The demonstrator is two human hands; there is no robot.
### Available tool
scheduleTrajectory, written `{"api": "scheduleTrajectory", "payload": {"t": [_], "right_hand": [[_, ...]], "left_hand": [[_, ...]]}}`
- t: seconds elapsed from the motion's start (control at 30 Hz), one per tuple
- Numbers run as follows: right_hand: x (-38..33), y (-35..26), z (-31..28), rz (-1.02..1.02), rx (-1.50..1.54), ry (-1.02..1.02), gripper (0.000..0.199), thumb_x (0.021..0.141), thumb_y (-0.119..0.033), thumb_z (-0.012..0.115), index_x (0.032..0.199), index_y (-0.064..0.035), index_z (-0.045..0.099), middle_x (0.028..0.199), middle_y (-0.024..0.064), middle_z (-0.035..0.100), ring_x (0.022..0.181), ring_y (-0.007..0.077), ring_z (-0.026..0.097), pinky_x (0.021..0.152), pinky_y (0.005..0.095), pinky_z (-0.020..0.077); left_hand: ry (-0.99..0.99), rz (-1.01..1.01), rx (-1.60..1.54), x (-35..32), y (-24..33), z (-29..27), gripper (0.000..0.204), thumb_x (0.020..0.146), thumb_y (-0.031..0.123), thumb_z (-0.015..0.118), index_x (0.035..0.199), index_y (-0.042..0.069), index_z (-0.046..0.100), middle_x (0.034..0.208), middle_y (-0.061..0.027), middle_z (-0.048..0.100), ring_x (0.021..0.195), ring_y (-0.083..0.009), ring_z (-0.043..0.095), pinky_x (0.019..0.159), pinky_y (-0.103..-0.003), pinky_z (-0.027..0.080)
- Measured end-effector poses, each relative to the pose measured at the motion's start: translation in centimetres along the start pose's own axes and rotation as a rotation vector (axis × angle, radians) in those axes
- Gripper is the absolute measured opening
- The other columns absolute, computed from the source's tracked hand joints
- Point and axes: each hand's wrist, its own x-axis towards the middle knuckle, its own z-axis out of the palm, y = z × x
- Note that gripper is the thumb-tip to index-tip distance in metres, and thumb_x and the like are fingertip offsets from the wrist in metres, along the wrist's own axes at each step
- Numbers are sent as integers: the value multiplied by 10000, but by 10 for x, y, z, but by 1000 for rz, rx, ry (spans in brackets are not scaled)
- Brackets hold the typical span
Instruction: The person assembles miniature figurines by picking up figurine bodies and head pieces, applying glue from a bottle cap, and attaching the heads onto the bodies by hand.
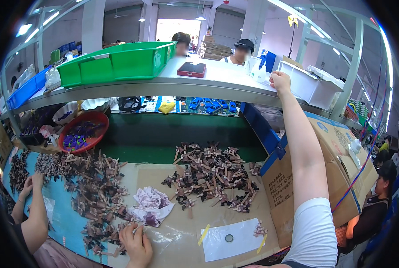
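Left hand (137, 243) sits low on the cardboard-covered bench (163, 178), fingers curled down at the edge of the left pile of small brown parts (96, 187). It looks like it's pinching one, but I can't tell for sure. Those bits look light, stiff and stubby, so grab one by its stem with the fingertips. A crumpled purple-stained rag (151, 205) lies just beside it. Right arm is stretched way up, right hand (280, 81) closed at the shelf edge (217, 85) by the white bin (309, 85); can't see anything held.
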Motion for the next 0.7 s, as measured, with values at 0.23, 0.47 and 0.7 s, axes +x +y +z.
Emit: {"api": "scheduleTrajectory", "payload": {"t": [0.23,0.47,0.7], "right_hand": [[10,-8,3,-195,-470,206,235,764,-269,652,827,-60,738,821,130,719,755,270,690,719,387,532],[-30,-55,33,-188,-672,53,390,729,-439,728,858,-72,756,901,162,722,877,325,692,792,405,533],[-20,-48,37,-129,-735,34,374,681,-371,770,871,-49,742,919,168,719,878,310,694,807,379,531]], "left_hand": [[37,-7,-79,7,3,0,198,782,44,565,958,-26,623,1046,-186,553,1032,-378,493,934,-479,344],[27,-23,-132,4,2,-3,158,776,32,572,918,-21,618,1017,-180,558,1005,-375,502,910,-473,362],[34,-14,-164,4,2,-3,147,760,19,588,901,-15,616,995,-174,559,984,-370,510,894,-468,372]]}}
